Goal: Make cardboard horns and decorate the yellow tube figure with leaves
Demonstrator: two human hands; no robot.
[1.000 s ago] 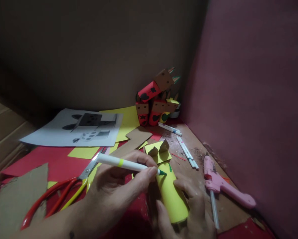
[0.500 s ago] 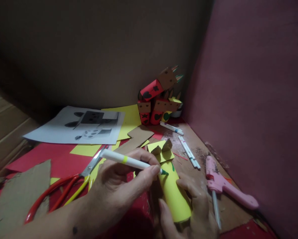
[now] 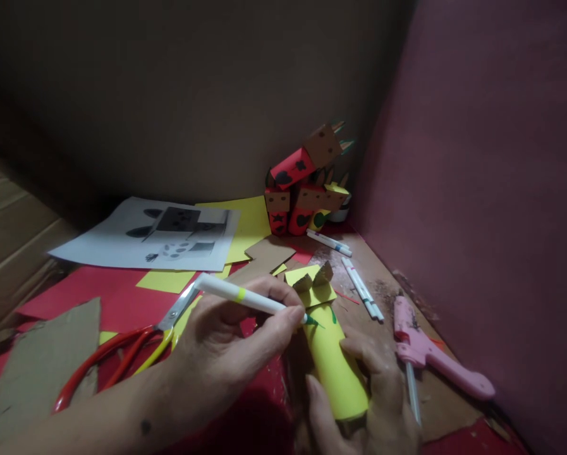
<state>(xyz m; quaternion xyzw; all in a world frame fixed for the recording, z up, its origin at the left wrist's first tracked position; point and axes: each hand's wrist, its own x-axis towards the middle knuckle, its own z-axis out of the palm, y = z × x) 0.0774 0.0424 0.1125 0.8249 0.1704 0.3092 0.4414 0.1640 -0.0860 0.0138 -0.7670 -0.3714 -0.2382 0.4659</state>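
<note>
My left hand (image 3: 245,335) pinches a white marker (image 3: 243,294) with a yellow band, its green tip touching the upper part of a yellow paper tube (image 3: 335,366). Green marks (image 3: 334,315) show on the tube near that tip. A yellow box-shaped piece (image 3: 310,287) with two brown cardboard ears sits at the tube's far end. My right hand (image 3: 378,392) grips the near end of the tube between thumb and fingers, holding it tilted over the table. Part of the right hand is cut off by the lower frame edge.
Red-handled scissors (image 3: 122,354) lie left, among cardboard (image 3: 43,366) and coloured paper. A printed sheet (image 3: 112,240) lies behind. Several paper figures (image 3: 302,212) stand by the wall. White markers (image 3: 359,287) and a pink glue gun (image 3: 435,360) lie to the right.
The marker tip has shifted slightly on the tube, and a thin green line now shows beside it. The whole view has moved a little; both hands keep their hold.
</note>
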